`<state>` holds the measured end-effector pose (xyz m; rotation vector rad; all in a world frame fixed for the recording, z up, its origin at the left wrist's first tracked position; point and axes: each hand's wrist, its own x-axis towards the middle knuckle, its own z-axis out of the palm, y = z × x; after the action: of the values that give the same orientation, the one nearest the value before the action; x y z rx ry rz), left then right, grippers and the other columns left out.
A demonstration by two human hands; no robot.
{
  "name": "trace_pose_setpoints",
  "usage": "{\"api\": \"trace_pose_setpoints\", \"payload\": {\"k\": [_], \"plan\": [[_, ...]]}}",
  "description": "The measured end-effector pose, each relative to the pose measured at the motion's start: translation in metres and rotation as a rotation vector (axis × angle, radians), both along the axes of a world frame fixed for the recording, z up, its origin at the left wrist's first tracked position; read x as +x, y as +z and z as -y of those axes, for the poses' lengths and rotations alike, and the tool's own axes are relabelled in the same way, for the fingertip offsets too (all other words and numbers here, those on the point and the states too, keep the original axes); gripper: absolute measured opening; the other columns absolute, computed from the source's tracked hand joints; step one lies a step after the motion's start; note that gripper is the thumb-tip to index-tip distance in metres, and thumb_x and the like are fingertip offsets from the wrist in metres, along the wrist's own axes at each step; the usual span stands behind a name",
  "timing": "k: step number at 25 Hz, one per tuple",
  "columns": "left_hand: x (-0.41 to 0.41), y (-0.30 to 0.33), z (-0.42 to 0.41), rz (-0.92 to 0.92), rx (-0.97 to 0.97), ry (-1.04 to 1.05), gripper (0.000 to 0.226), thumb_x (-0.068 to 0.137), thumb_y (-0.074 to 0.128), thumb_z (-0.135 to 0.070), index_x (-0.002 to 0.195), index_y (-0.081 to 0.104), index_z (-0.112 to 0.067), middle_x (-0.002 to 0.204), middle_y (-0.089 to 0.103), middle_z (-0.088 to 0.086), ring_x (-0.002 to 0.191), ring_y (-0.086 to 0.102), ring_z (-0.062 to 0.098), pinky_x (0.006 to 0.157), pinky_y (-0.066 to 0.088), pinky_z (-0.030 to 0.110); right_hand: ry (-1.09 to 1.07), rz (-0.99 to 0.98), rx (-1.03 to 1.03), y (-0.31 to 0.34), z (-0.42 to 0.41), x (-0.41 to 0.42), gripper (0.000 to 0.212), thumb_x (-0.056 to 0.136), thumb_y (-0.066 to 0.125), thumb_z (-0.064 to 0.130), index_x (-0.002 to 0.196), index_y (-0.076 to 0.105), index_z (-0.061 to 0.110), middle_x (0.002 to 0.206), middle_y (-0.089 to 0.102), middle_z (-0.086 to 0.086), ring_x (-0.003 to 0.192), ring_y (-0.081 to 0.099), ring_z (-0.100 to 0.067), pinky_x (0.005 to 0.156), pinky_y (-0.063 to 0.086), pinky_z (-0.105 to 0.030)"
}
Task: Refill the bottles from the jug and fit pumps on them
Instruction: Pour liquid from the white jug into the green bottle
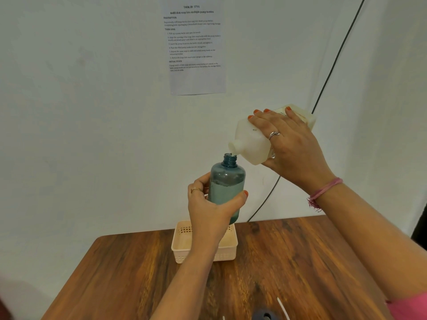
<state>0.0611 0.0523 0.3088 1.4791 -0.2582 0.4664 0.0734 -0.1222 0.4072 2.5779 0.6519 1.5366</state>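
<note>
I see the left hand (209,204) wrapped around a round translucent blue plastic bottle (227,183), held upright in the air above a cream perforated plastic basket (182,245) at the far edge of the grained wooden table (288,262). The right hand (291,144) grips a boxy milky-white plastic jug (250,144), tipped spout-down just over the bottle's open threaded neck.

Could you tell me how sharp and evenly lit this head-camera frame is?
Head view: soft, even light, no hard glare; bottle and jug fairly sharp; wall notice small print barely legible; the table edges and cable bow from wide-angle distortion; bottom-edge items blurred.
</note>
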Motion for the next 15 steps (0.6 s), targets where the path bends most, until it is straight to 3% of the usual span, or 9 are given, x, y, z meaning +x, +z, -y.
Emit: {"api": "trace_pose_setpoints", "payload": {"k": [15], "plan": [[0.006, -0.012, 0.003, -0.023, 0.023, 0.019, 0.065, 0.059, 0.091, -0.027, 0.104, 0.048, -0.044, 0.115, 0.053, -0.010, 0.106, 0.055, 0.011, 0.066, 0.057, 0.018, 0.006, -0.169, 0.241, -0.030, -0.003, 0.001, 0.086, 0.060, 0.085, 0.017, 0.136, 0.045, 0.008, 0.133, 0.055, -0.013, 0.121, 0.052, -0.033, 0.109, 0.026, -0.044]]}}
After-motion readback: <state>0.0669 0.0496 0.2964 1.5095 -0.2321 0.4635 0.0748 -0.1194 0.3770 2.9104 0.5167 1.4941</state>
